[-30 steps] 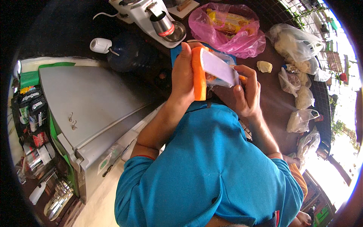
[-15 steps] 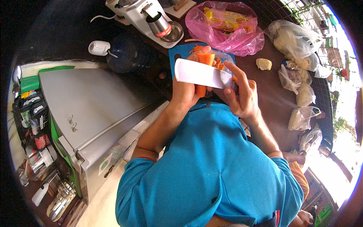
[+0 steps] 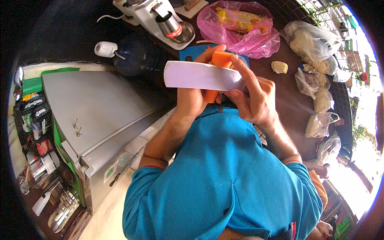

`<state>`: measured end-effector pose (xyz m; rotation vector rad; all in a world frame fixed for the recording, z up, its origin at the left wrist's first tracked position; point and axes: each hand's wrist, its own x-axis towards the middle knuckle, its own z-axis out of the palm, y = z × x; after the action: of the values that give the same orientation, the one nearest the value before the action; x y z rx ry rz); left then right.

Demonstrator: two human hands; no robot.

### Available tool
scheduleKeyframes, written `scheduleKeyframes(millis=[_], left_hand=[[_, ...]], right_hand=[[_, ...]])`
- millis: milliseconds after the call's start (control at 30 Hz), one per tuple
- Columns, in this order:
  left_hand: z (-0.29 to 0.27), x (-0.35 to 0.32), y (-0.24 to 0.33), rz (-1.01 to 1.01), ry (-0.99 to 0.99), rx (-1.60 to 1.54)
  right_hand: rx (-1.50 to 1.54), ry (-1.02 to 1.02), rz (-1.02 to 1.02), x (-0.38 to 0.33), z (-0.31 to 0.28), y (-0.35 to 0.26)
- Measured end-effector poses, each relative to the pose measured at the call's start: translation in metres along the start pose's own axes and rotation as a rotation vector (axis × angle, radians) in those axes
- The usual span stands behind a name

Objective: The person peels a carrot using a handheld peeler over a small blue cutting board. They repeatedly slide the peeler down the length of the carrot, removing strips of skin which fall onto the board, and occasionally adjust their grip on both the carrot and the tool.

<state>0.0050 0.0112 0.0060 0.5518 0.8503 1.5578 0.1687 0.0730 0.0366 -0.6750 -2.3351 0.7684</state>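
Over the blue cutting board (image 3: 192, 52), my left hand (image 3: 191, 98) is closed around an orange carrot (image 3: 221, 59), whose lower end (image 3: 211, 96) shows beneath a knife-like tool. This tool (image 3: 202, 76) has a broad, flat, pale lilac blade with a squared end, and it lies across the carrot, sticking out to the left. My right hand (image 3: 258, 94) grips its right end, with the index finger stretched along toward the carrot. The handle is hidden in the right hand, so the exact kind of tool is unclear. Most of the board is covered by the hands.
A white coffee machine (image 3: 160, 20) with a steel cup stands behind the board, beside a pink plastic bag (image 3: 256, 44) holding a yellow packet. Clear bags (image 3: 312, 40) line the right. A pale lump (image 3: 279, 67) lies on the table. At left are a large bottle (image 3: 138, 56) and grey fridge (image 3: 104, 108).
The lilac blade has shifted left and slightly up across the carrot, covering more of the left hand. Both hands stay closed on what they hold. Orange shreds seen earlier on the board are now mostly hidden.
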Motion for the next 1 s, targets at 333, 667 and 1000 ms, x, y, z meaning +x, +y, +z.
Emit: scheduleKeyframes(millis=[333, 667, 1000], left_hand=[[0.011, -0.006, 0.006, 0.108, -0.017, 0.139], [0.014, -0.008, -0.002, 0.243, 0.127, 0.295], [0.018, -0.016, 0.006, 0.183, 0.047, 0.155]], right_hand=[[-0.002, 0.004, 0.031, -0.002, -0.002, -0.003], [-0.046, 0.038, -0.022, -0.001, 0.001, -0.003], [0.028, 0.047, -0.084, 0.002, -0.001, -0.001]])
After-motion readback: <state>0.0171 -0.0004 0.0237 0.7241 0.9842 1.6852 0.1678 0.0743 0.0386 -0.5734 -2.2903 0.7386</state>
